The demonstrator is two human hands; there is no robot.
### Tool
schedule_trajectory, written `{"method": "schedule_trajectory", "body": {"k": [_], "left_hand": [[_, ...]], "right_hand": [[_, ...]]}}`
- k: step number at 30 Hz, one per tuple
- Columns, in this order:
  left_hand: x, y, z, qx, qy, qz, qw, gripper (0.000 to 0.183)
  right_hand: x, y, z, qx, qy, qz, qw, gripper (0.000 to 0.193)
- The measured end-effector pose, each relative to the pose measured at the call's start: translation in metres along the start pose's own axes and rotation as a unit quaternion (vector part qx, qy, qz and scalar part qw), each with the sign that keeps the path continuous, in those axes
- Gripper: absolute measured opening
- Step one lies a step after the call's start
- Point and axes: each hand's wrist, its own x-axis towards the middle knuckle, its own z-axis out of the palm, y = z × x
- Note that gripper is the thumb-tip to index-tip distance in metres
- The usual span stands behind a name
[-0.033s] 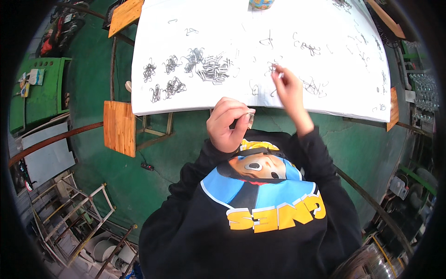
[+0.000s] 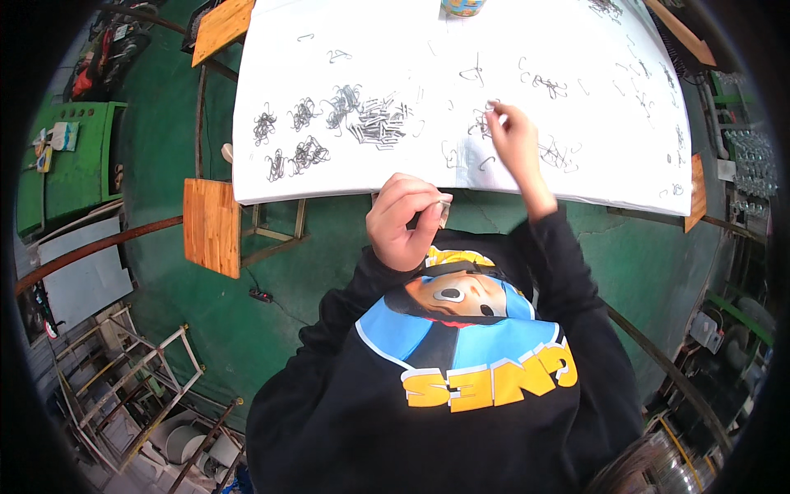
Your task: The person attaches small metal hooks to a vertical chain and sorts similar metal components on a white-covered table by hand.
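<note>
Lying just left of the right grip [image 2: 514,138]: dark hooks [image 2: 480,126].

Dark wire hooks [image 2: 480,128], thin & curved, in loose cluster nr R hand [image 2: 515,136]; sm. pale piece [image 2: 445,212] in L hand [image 2: 403,219].

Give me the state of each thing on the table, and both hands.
Left hand, curled, grip shut on a pale piece
Right hand, half curled; whether it holds anything, unclear
Dark wire hooks, some heaped, some scattered
Short straight pieces, loosely heaped
Colourful container, partly out of view; contents unseen
</note>
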Motion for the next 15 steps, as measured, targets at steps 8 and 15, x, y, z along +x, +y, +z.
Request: {"method": "schedule_trajectory", "body": {"k": [8,15], "left_hand": [[-0.005,0.002,0.0,0.004,-0.001,0.005,1.0,0.006],[-0.006,0.004,-0.001,-0.002,0.01,-0.009,1.0,0.007]], "right_hand": [[0.108,0.037,0.058,-0.279,-0.121,0.092,0.948,0.017],[0.109,0.048,0.036,-0.137,-0.167,0.081,0.973,0.016]]}}
